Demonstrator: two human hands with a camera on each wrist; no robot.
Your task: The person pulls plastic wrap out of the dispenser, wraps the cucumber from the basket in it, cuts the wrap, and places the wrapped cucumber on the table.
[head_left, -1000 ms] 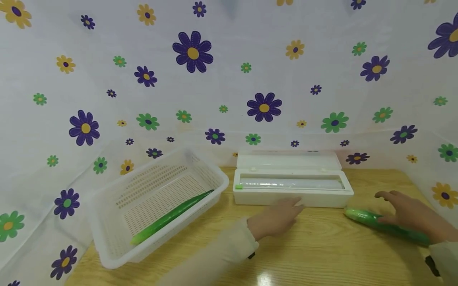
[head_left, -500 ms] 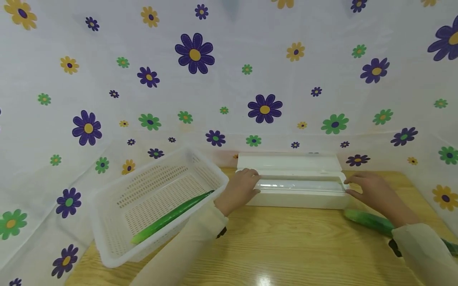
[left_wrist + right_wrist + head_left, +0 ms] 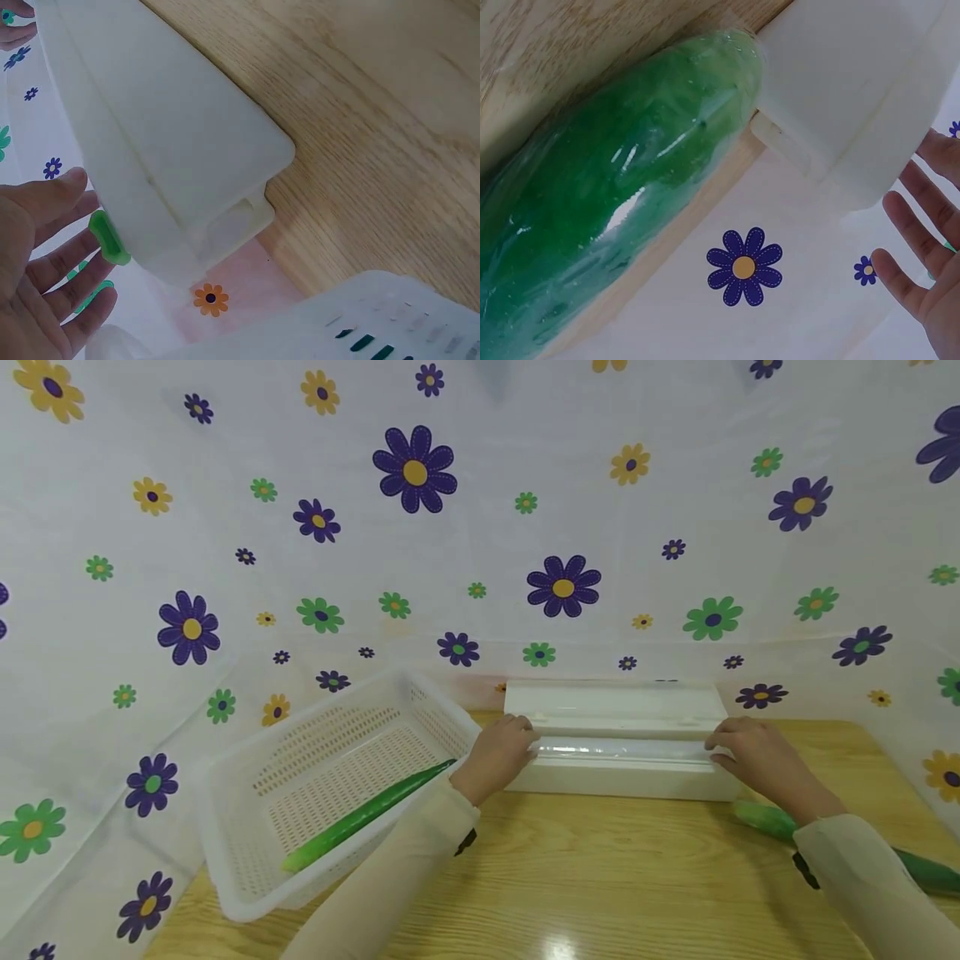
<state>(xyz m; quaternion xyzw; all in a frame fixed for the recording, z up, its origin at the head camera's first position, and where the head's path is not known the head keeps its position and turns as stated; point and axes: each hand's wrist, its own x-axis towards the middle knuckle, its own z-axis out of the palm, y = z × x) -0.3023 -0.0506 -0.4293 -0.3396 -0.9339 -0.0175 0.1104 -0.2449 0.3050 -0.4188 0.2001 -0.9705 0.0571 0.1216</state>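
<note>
A white cling film dispenser [image 3: 622, 782] stands with its lid raised and a shiny roll of film [image 3: 615, 749] inside. My left hand [image 3: 497, 756] is at its left end, fingertips over the roll's end. In the left wrist view the fingers are spread beside a green slider [image 3: 110, 238] on the rim. My right hand [image 3: 765, 764] reaches over the right end of the roll, fingers extended along the rim in the right wrist view. A film-wrapped cucumber [image 3: 615, 172] lies beside the dispenser's right end, partly hidden under the right forearm in the head view.
A white plastic basket [image 3: 243, 906] stands at an angle on the left, holding one long green cucumber [image 3: 367, 814]. The wooden table [image 3: 592, 877] extends in front of the dispenser. A flower-printed white sheet [image 3: 480, 527] hangs behind.
My right hand has left the wrapped cucumber, gone to the dispenser's right end, then shifted slightly inward. My left hand has moved from the dispenser's front to its left end.
</note>
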